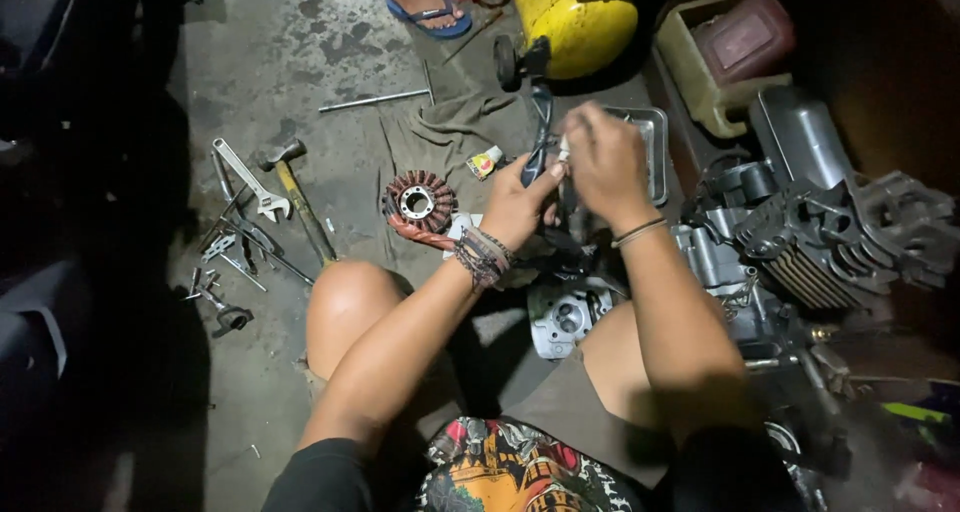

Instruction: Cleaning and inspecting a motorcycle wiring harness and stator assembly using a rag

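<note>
Left hand (515,204) grip wraps a dark tool (541,132), right hand (600,162) pinches sth small and white at it, both above the engine part (562,317) btw the knees for close work.

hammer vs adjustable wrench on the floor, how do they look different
The hammer has a yellowish handle and dark head; the adjustable wrench is bare silvery metal throughout. The hammer looks longer and thicker, the wrench flatter. Both lie side by side on the concrete floor, apart from both hands.
</note>
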